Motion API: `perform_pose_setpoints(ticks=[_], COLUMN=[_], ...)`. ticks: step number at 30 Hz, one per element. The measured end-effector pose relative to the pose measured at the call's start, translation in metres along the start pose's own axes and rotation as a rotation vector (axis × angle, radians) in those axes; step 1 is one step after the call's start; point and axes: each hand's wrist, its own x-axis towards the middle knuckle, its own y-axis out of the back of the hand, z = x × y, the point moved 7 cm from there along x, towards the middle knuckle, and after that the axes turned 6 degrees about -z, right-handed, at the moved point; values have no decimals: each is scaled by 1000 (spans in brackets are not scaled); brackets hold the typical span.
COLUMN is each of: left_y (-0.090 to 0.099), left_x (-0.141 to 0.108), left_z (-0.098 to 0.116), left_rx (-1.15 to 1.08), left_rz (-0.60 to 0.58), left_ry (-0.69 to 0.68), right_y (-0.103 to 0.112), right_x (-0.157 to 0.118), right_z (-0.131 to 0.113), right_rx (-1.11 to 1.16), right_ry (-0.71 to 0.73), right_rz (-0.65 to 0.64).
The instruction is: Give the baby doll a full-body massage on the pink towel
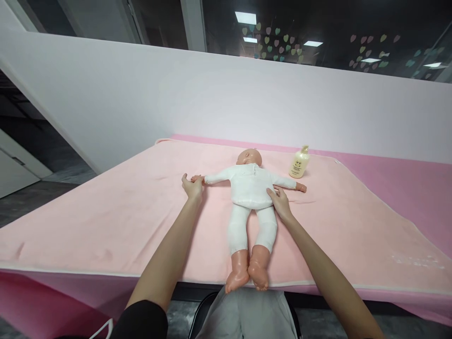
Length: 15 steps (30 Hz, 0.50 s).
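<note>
A baby doll (252,186) in a white cloth body lies on its back, arms spread wide and bare feet toward me. Its head points at the wall. My left hand (193,186) is closed around the doll's hand on the left side, with the arm stretched out. At the doll's waist on the right, my right hand (280,202) grips the side of its torso, thumb on top; the other fingers are partly hidden. A cream-coloured pump bottle (299,162) stands upright beyond the doll's other arm.
A pink blanket (106,207) with a pale edge covers the table, wrinkled in places. A white wall (219,99) runs along the back, with a dark window (325,37) bearing heart stickers above it. The doll's feet reach the table's front edge, close to my lap.
</note>
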Motion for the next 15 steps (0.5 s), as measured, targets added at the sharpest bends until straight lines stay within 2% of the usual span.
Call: perform_pose_setpoints(ticks=[9, 15], left_y=[14, 14], left_x=[-3, -4], left_z=[11, 13], left_rx=[146, 162], left_rz=[79, 60], left_ry=[-173, -218], right_y=[1, 0], right_x=[-1, 0], right_z=[0, -1], right_rx=[-58, -69], right_ry=[4, 3], right_rz=[-4, -9])
